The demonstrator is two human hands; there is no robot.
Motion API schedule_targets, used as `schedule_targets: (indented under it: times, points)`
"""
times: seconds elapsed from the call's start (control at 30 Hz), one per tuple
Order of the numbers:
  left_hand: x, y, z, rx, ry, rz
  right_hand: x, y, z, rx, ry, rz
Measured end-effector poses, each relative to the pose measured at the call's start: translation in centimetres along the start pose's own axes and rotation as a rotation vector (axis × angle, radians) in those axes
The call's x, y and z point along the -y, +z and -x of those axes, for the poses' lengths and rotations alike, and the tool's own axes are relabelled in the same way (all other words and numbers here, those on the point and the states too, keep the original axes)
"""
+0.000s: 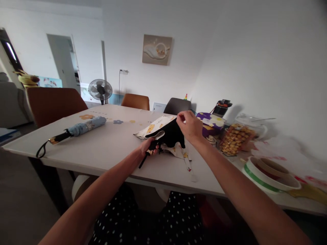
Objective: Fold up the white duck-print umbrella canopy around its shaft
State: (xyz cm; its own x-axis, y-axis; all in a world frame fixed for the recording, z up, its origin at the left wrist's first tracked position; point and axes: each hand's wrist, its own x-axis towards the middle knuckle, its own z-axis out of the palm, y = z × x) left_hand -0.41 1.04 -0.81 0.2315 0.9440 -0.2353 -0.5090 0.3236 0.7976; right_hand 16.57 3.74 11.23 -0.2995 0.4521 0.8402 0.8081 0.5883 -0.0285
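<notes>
A cream folding umbrella [163,123] with yellow prints and a black underside lies partly spread on the table before me. My left hand [150,146] is closed around its black handle, and a thin dark strap hangs below the fingers. With fingertips pinched together, my right hand [189,125] holds the far edge of the umbrella's fabric. A loose cream tie strap [188,165] dangles toward the table's front edge. On the left side of the table rests a second umbrella [85,127], blue, folded up, with a black handle and wrist loop.
The white table [102,154] has its front edge close to my lap. At the right stand a purple box [211,122], a clear jar of brown snacks [235,139], a white bowl with a green band [265,177] and plastic bags [283,153]. Chairs [135,101] line the far side.
</notes>
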Motion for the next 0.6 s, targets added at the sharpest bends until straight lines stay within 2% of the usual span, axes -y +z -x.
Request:
schedule_targets:
  times: [0.07, 0.2, 0.27, 0.3, 0.37, 0.43, 0.5, 0.6]
  points:
    - [0.0, 0.0, 0.1, -0.015, -0.004, -0.001, -0.4, -0.1, -1.9, 0.003, -0.002, -0.014]
    - [-0.2, 0.0, 0.4, 0.052, -0.003, -0.004, -0.8, 0.2, -6.6, -0.08, 0.184, -0.053]
    - [-0.3, -0.1, 0.6, 0.11, 0.01, -0.003, 0.0, 0.5, -7.9, -0.115, 0.232, -0.08]
    - [-0.4, -0.2, 0.6, 0.129, 0.021, -0.002, 0.6, 0.6, -8.0, -0.083, 0.233, -0.088]
    - [-0.3, -0.3, 0.6, 0.142, 0.042, -0.006, 2.4, 0.5, -7.2, 0.099, 0.114, -0.108]
    - [-0.2, -0.3, 0.6, 0.114, 0.059, -0.022, 4.1, 0.2, -5.8, 0.318, -0.096, -0.123]
    - [-0.1, -0.3, 0.6, 0.081, 0.062, -0.035, 5.3, -0.3, -4.5, 0.472, -0.135, -0.127]
    - [-0.2, -0.1, 0.7, 0.08, 0.061, 0.005, 5.4, -0.9, -3.6, 0.642, -0.123, -0.179]
